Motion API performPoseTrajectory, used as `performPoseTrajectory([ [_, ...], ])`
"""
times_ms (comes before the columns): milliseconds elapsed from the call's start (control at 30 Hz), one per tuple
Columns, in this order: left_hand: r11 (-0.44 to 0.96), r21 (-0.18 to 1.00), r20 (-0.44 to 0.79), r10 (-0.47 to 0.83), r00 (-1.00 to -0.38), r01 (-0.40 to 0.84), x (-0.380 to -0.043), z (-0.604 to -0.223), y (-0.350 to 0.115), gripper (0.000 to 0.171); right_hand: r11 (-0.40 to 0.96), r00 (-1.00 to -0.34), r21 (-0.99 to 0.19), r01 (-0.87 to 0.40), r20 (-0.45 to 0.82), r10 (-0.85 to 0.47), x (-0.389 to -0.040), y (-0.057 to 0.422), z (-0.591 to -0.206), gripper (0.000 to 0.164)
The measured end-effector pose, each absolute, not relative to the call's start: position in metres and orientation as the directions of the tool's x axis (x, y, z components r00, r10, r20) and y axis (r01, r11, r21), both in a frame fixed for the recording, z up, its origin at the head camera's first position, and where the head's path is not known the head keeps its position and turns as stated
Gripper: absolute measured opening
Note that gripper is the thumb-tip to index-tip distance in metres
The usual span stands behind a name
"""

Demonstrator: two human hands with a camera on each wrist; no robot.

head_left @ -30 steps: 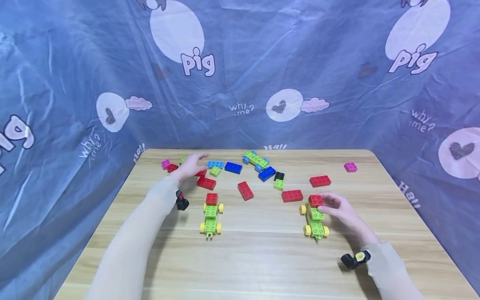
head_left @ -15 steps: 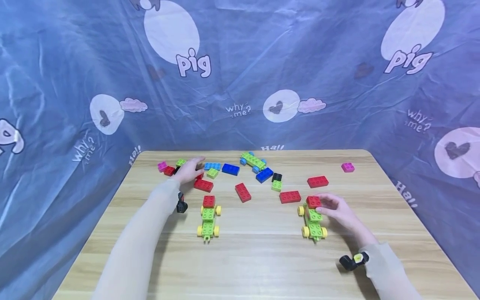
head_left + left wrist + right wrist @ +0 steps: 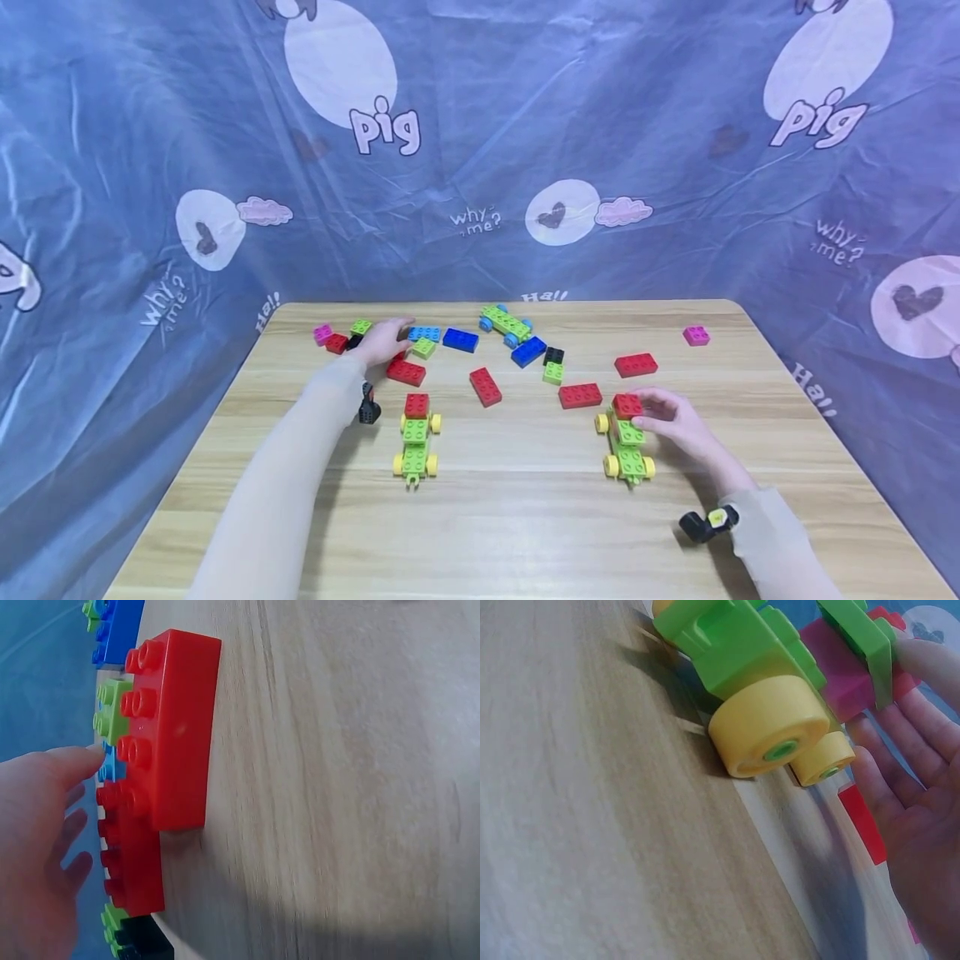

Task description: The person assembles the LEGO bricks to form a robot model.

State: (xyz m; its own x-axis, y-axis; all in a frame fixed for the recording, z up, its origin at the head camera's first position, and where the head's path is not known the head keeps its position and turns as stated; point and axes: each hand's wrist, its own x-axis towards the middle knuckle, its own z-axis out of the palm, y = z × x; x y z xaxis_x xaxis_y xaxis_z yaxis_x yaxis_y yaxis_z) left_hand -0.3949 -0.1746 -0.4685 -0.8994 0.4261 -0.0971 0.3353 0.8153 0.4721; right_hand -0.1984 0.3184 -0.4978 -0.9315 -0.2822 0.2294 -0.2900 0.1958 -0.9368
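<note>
Yellow-wheeled toy car (image 3: pixel 627 438) sits on the right side of my desk (image 3: pixel 510 525), hitch end facing me, and my right hand (image 3: pixel 678 423) has it lightly pinched up top: thumb by the upper green piece (image 3: pixel 860 637), fingers round by the red top brick (image 3: pixel 627 406). Wrist cam on that side shows a purple brick (image 3: pixel 836 667) tucked under the green bit. My left hand (image 3: pixel 380 342) is way over at the back left, thumb spread well off the loose fingers, holding nothing I can see. It's near a lime brick (image 3: pixel 423 348), a light blue brick (image 3: pixel 425 334) and two long red bricks (image 3: pixel 187 742), can't tell if it's touching any. Lookalike car (image 3: pixel 415 431) stands closer to me on that side
</note>
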Motion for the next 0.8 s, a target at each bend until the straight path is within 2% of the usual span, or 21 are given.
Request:
performPoseTrajectory([
  [300,0.837,0.447,-0.169,0.424,-0.890,0.314,-0.402,-0.473,-0.164,0.051,0.243,-0.945,-0.933,-0.264,0.199,-0.260,-0.197,0.319,-0.499,0.034],
  [500,0.860,0.393,-0.179,0.419,-0.890,0.325,-0.402,-0.471,-0.156,0.052,0.245,-0.944,-0.931,-0.270,0.206,-0.258,-0.198,0.322,-0.502,0.034],
  [800,0.870,0.399,-0.170,0.380,-0.909,0.289,-0.400,-0.464,-0.153,0.050,0.269,-0.946,-0.925,-0.266,0.198,-0.257,-0.198,0.321,-0.502,0.038],
])
